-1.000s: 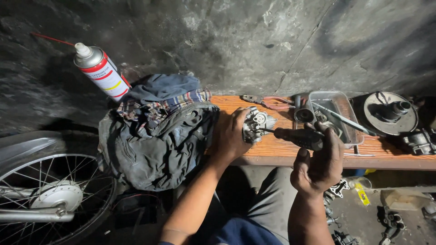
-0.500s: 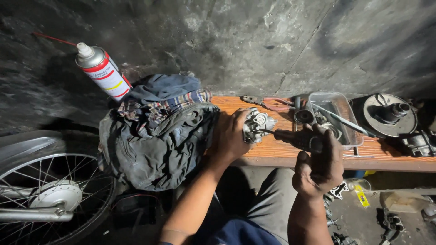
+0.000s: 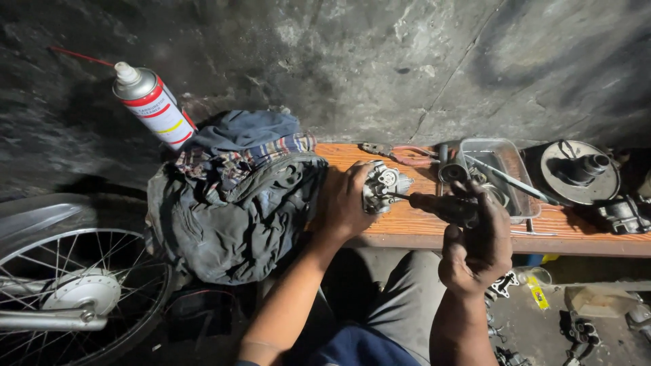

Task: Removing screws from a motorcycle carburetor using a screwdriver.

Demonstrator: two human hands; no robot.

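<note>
**Cast metal carburettor pinned on bench, screwdriver engaged**

Grey cast-metal carburettor (image 3: 385, 186) sits on the orange wooden bench (image 3: 420, 227), just right of a heap of dirty rags and clothing (image 3: 230, 203). Left hand (image 3: 346, 200) is wrapped around its left side, fingers closed over the body, pressing it against the board. Right hand (image 3: 478, 237) is closed around the dark handle of a screwdriver (image 3: 441, 205); the shaft runs leftward, tip meeting the carburettor's right face.

Handling judgement: body looks rigid and dense for its size, with an irregular outline and probably oily, so likely to slip or twist under tool torque. Best hold appears to be the broad main casting, not the small protruding fittings, which look easier to damage.

Surroundings: metal tray (image 3: 498, 169) with small parts just beyond the screwdriver; pliers (image 3: 400, 152) at the bench's rear edge; round engine cover (image 3: 576, 173) further right. Aerosol can (image 3: 150, 103) leans against the concrete wall. Spoked wheel (image 3: 64, 291) at lower left.
</note>
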